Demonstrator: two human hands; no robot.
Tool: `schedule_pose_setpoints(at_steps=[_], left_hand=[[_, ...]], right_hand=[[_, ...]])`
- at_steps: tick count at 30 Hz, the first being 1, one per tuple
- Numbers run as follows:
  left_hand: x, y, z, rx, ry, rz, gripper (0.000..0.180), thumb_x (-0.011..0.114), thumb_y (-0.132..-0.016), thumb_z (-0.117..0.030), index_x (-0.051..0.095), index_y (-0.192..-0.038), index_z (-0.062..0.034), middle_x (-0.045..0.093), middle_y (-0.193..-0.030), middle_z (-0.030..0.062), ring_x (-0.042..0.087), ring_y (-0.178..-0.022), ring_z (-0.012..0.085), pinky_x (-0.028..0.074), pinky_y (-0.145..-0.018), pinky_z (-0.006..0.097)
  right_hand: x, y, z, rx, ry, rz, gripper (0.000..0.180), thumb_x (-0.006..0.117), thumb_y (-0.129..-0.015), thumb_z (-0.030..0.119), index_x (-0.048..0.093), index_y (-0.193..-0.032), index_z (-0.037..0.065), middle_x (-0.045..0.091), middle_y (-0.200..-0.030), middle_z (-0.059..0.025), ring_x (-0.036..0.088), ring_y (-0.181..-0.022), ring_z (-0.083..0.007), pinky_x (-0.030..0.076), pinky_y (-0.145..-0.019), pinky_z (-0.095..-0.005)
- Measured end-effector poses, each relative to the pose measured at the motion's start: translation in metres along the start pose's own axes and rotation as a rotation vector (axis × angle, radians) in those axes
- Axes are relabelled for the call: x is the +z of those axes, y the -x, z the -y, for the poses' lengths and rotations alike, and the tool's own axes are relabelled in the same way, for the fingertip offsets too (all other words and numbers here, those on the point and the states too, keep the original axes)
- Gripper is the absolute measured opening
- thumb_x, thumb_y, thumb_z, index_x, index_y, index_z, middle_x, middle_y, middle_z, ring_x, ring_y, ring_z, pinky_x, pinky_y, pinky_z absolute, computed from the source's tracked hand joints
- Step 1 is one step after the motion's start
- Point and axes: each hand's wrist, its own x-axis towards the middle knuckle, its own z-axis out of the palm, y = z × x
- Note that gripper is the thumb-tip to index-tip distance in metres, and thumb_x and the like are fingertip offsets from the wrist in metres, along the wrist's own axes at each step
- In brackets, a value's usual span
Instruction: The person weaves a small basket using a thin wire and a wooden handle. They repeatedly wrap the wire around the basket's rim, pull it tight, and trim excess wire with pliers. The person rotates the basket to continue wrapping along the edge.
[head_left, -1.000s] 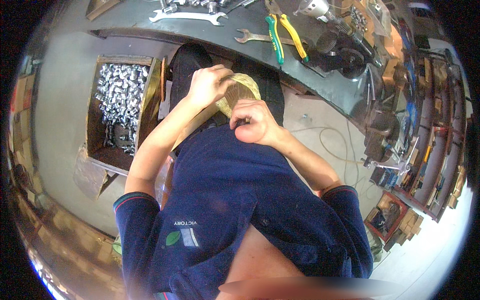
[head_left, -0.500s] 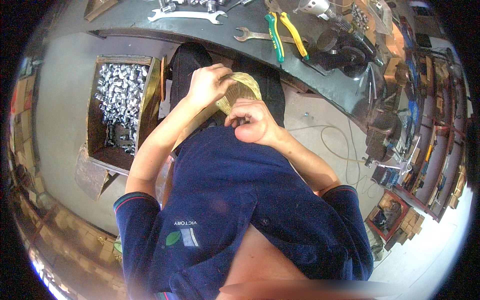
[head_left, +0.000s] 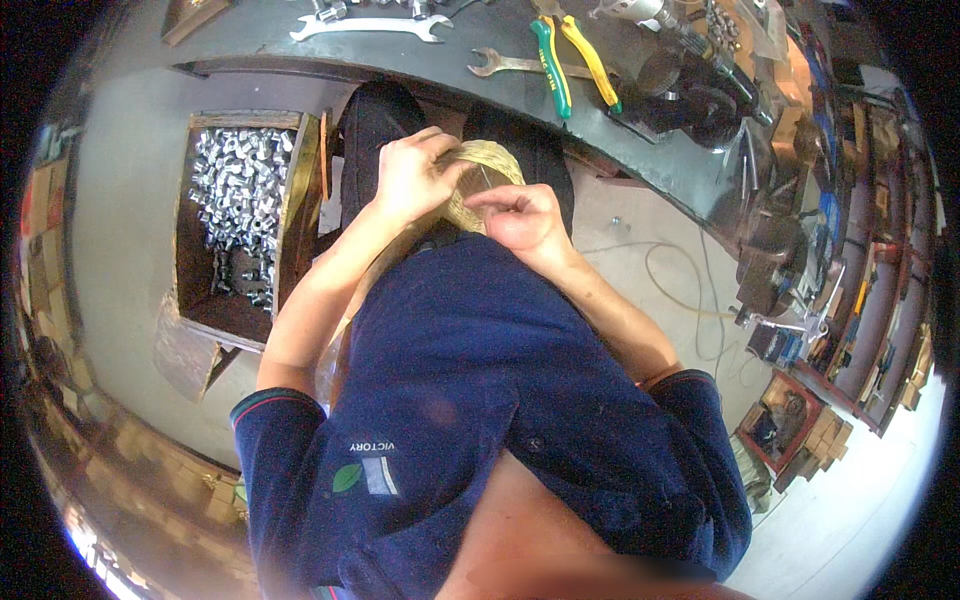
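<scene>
A straw-coloured woven piece with a curved, hollow rim sits over my lap; whether it is a hat or a basket I cannot tell. My left hand pinches its left edge between thumb and fingers. At the near right side of the opening is my right hand, its index finger reaching left across the woven piece and its other fingers curled in. A thin pale line shows in the opening near that fingertip. Whatever those fingers pinch is too small to make out.
On the left stands a wooden box of shiny metal fittings. The dark workbench ahead carries a double-ended wrench, another wrench, green-and-yellow pliers and a power tool. A hose lies on the floor at right.
My right hand has shifted slightly up and right, and its index finger has straightened from a tighter curl. My left hand keeps its hold on the woven edge.
</scene>
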Motion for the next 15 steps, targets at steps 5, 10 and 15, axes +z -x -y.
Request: schedule_pose_setpoints(at_steps=[5, 10, 15], left_hand=[[-0.001, 0.001, -0.002, -0.020, -0.011, 0.013, 0.019, 0.073, -0.067, -0.015, 0.065, -0.080, -0.0034, 0.062, -0.076, 0.0111, 0.063, -0.069, 0.0303, 0.051, -0.060, 0.035], [0.003, 0.008, -0.004, -0.096, 0.000, -0.047, 0.022, 0.072, -0.066, -0.016, 0.065, -0.084, -0.0049, 0.062, -0.080, 0.0096, 0.063, -0.071, 0.0301, 0.051, -0.063, 0.035], [0.010, 0.010, -0.004, -0.175, 0.021, -0.092, 0.022, 0.067, -0.065, -0.012, 0.065, -0.086, -0.0063, 0.062, -0.082, 0.0090, 0.064, -0.073, 0.0288, 0.051, -0.065, 0.035]], right_hand=[[0.004, -0.004, -0.027, 0.007, 0.256, -0.125, 0.030, 0.065, -0.065, 0.014, 0.067, -0.093, 0.003, 0.066, -0.075, -0.0090, 0.063, -0.070, -0.0171, 0.050, -0.066, -0.0284], [0.011, -0.008, -0.012, 0.062, 0.434, -0.107, 0.036, 0.066, -0.063, 0.022, 0.065, -0.094, 0.005, 0.066, -0.075, -0.0132, 0.066, -0.073, -0.0285, 0.052, -0.069, -0.0362], [0.018, -0.010, -0.006, 0.128, 0.452, -0.125, 0.037, 0.064, -0.062, 0.022, 0.063, -0.094, 0.003, 0.064, -0.075, -0.0141, 0.063, -0.073, -0.0319, 0.050, -0.068, -0.0397]])
